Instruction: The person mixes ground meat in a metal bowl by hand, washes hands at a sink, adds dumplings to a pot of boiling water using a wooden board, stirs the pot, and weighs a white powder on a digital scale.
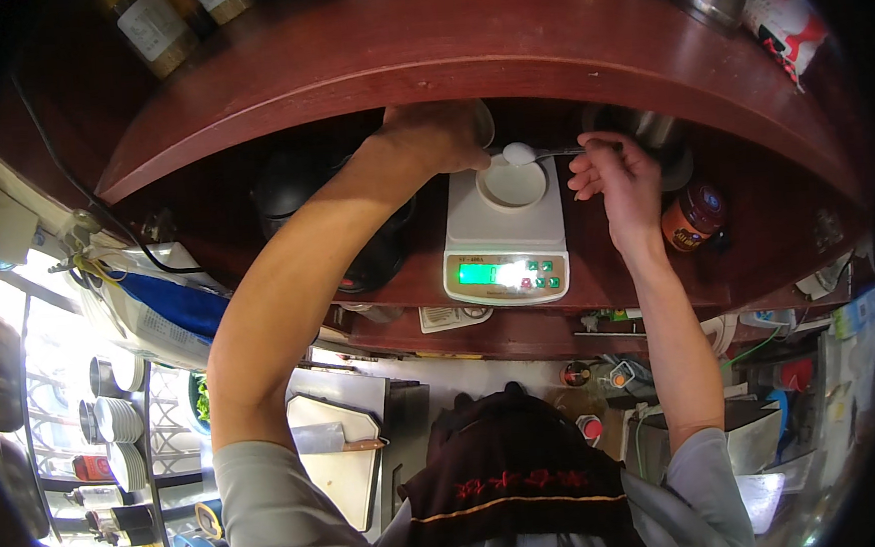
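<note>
My right hand point(616, 176) grips the handle of a metal spoon point(561, 151), its bowl heaped with white powder point(519, 153). The spoon is level over the far rim of a small white dish point(511, 192). That dish stands on the platform of a white digital kitchen scale point(506, 228), whose display glows green. My left hand point(444, 134) is shut on a round container point(485, 124) just beyond the dish. Only part of the container's rim and side shows; the hand and the shelf edge hide the rest.
A red-brown upper shelf point(431, 48) overhangs my hands. A lidded jar point(693, 216) stands right of the scale, a metal container point(650, 129) behind my right hand. Black appliances point(365, 255) sit under my left forearm. Below lies a cutting board point(337, 468) with a cleaver point(327, 438).
</note>
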The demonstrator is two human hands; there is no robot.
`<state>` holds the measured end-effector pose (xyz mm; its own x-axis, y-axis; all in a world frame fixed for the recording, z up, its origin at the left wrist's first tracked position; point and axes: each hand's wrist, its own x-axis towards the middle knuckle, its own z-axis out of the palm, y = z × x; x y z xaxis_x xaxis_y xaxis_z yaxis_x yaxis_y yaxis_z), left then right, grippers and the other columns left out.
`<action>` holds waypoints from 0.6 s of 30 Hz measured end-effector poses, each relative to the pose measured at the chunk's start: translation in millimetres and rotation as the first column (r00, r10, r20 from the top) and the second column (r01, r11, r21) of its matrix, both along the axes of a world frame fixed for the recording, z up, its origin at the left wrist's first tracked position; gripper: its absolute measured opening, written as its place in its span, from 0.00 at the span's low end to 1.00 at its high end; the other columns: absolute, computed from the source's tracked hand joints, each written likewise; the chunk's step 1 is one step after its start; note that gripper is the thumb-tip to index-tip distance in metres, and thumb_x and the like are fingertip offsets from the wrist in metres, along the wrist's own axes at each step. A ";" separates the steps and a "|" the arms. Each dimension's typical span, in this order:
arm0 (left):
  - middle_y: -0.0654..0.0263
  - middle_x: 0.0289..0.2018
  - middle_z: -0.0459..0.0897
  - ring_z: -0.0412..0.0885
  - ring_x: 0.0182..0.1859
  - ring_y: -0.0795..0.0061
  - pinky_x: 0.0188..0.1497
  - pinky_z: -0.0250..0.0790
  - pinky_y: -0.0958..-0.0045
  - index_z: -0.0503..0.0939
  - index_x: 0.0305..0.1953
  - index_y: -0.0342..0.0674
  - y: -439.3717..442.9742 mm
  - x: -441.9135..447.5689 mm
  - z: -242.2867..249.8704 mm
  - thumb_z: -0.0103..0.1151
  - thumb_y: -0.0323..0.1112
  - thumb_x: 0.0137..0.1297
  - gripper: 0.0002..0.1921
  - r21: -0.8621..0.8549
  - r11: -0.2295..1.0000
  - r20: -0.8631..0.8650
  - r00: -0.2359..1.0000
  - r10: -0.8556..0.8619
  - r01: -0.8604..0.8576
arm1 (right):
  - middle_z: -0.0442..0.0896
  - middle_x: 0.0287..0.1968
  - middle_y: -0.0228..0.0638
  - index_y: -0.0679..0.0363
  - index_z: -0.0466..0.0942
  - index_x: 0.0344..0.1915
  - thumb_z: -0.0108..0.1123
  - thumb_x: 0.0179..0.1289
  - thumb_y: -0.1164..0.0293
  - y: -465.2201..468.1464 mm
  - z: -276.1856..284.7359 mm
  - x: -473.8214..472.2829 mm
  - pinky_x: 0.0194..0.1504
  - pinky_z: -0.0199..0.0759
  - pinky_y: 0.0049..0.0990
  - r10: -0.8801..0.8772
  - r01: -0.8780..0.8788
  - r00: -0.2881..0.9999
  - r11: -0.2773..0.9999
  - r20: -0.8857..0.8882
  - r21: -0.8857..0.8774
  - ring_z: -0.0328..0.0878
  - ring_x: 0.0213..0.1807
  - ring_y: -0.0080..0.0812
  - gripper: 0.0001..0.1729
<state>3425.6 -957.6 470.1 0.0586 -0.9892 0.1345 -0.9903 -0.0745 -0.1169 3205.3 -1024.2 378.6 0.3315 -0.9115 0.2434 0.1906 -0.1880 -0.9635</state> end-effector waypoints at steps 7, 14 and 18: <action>0.47 0.57 0.81 0.77 0.63 0.50 0.69 0.66 0.56 0.79 0.55 0.31 0.2 1.9 -7.3 0.72 0.54 0.41 0.41 -0.073 0.996 0.100 0.994 -0.041 0.049 | 0.86 0.34 0.36 0.65 0.81 0.51 0.59 0.73 0.70 13.5 -16.2 -4.6 0.34 0.77 0.22 -0.010 -0.022 0.986 0.982 -0.166 -0.185 0.84 0.32 0.23 0.13; 0.49 0.51 0.85 0.79 0.60 0.51 0.67 0.68 0.57 0.83 0.50 0.33 5.3 -4.6 1.5 0.71 0.52 0.43 0.34 -0.004 0.999 0.092 0.995 -0.047 0.048 | 0.86 0.36 0.33 0.65 0.84 0.49 0.60 0.70 0.77 22.4 -18.2 -14.9 0.38 0.77 0.22 -0.063 -0.087 0.968 0.821 -0.242 -0.564 0.84 0.34 0.23 0.10; 0.51 0.50 0.85 0.80 0.59 0.51 0.66 0.68 0.57 0.84 0.51 0.38 6.5 -6.5 4.9 0.71 0.49 0.44 0.32 0.101 0.994 0.009 0.999 -0.044 0.043 | 0.86 0.37 0.32 0.64 0.84 0.50 0.60 0.70 0.79 25.4 -9.0 -10.2 0.38 0.77 0.21 -0.119 0.074 0.991 0.848 -0.053 -0.525 0.83 0.35 0.21 0.11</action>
<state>3419.1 -951.1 475.0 0.0146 -0.9993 0.0347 -0.9909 -0.0191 -0.1329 3195.1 -998.8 369.6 0.2871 -0.6865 0.6681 0.0717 -0.6801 -0.7296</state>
